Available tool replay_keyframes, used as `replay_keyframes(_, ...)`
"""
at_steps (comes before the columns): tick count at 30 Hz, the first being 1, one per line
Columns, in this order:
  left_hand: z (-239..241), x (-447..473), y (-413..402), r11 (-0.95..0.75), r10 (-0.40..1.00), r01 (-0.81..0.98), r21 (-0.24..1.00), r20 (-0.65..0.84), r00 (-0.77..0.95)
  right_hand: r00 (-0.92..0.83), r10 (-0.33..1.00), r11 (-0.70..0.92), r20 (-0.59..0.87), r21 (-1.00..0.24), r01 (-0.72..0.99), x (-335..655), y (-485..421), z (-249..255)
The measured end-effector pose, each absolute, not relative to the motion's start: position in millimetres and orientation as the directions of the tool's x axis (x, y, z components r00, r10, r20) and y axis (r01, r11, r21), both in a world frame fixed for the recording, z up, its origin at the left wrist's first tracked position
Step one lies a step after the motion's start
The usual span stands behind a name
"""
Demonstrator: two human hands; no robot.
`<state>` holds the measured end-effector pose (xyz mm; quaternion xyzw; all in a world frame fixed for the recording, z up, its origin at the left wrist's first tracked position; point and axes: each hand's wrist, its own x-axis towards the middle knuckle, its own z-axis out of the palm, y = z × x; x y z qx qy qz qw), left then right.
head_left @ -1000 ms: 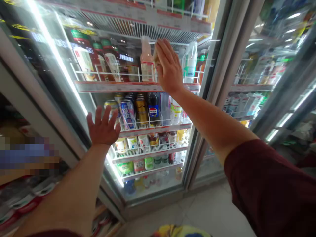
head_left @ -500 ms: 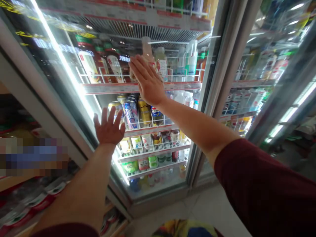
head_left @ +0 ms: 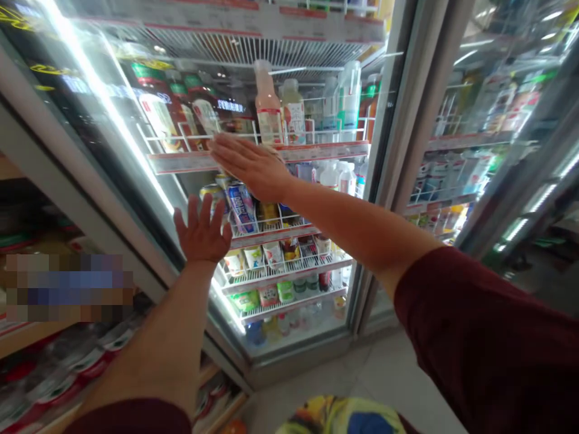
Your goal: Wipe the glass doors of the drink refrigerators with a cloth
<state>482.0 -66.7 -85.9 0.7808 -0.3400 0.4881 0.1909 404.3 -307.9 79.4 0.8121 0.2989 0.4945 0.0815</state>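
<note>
In front of a lit drinks cooler, both hands are open and hold nothing. The left hand (head_left: 202, 234) is spread wide, fingers up, against the glass front (head_left: 90, 120) just beside the bright light strip (head_left: 136, 157). The right hand (head_left: 251, 166) lies flat with its fingers straight and pointing left. It is level with the red-edged shelf rail (head_left: 325, 150), but whether it touches the glass cannot be told. A pink bottle (head_left: 268, 102) stands on the shelf just above this hand, and a row of cans (head_left: 239, 208) sits below it, between the 2 hands. A second cooler door (head_left: 474, 120) stands to the right, above a pale tiled floor (head_left: 384, 374).
</note>
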Motion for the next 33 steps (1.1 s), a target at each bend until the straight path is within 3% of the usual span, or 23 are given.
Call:
replay_keyframes(3,-85.3,481.2,-66.0,-0.702,-0.338,-0.712,-0.012,0.886,0.318,0.194,0.67,-0.708,0.717,0.539,0.457,412.5,-300.1,99.0)
replay_keyframes(6,-84.5,481.1,-65.0,-0.706,-0.35,-0.708,-0.005,0.872,0.343,-0.025,0.456,-0.794,0.889,0.42,0.44,429.5,-293.4,127.0)
replay_keyframes(8,-83.8,480.9,-64.8,-0.7,-0.354,-0.714,0.0,0.869,0.347,-0.07,0.283,-0.867,0.956,0.286,0.408,436.8,-288.4,136.7)
replay_keyframes(9,-83.4,480.6,-65.0,-0.7,-0.352,-0.714,0.005,0.868,0.35,-0.054,0.282,-0.871,0.958,0.279,0.404,437.1,-286.4,137.1)
replay_keyframes(13,-81.0,476.9,-67.1,-0.697,-0.337,-0.715,0.052,0.857,0.391,0.063,0.585,-0.713,0.808,0.476,0.514,420.2,-295.8,118.9)
replay_keyframes(15,-79.4,474.6,-68.4,-0.688,-0.332,-0.722,0.078,0.85,0.409,0.103,0.521,-0.756,0.848,0.402,0.516,409.5,-314.5,101.5)
replay_keyframes(17,-78.0,473.0,-69.4,-0.688,-0.326,-0.72,0.092,0.847,0.42,0.156,0.321,-0.866,0.934,0.223,0.447,400.5,-337.1,72.7)
replay_keyframes(19,-77.2,472.3,-70.0,-0.696,-0.322,-0.712,0.095,0.845,0.428,0.238,0.22,-0.918,0.946,0.118,0.378,391.4,-355.6,30.8)
replay_keyframes(21,-77.1,472.2,-70.1,-0.698,-0.322,-0.71,0.094,0.844,0.429,0.378,0.354,-0.899,0.855,0.2,0.389,381.0,-365.7,-14.3)
replay_keyframes(23,-77.8,472.3,-70.0,-0.699,-0.317,-0.71,0.088,0.852,0.417,0.483,0.65,-0.745,0.587,0.37,0.555,371.5,-367.9,-45.3)
replay_keyframes(25,-79.0,472.8,-69.9,-0.702,-0.309,-0.708,0.076,0.864,0.398,0.479,0.761,-0.646,0.437,0.438,0.626,366.0,-365.9,-51.7)
replay_keyframes(26,-79.7,473.3,-69.9,-0.705,-0.31,-0.706,0.063,0.868,0.387,0.482,0.748,-0.661,0.457,0.446,0.603,365.0,-364.1,-46.8)
replay_keyframes(28,-80.8,474.8,-69.7,-0.709,-0.322,-0.704,0.035,0.872,0.368,0.491,0.595,-0.797,0.636,0.392,0.459,366.0,-358.4,-31.1)
replay_keyframes(31,-80.5,477.5,-68.8,-0.697,-0.335,-0.717,0.014,0.877,0.343,0.45,0.289,-0.945,0.845,0.179,0.273,370.6,-340.3,-23.6)
replay_keyframes(33,-78.5,476.4,-67.9,-0.688,-0.332,-0.725,0.016,0.882,0.334,0.445,0.194,-0.962,0.874,0.08,0.261,372.2,-321.2,-36.6)
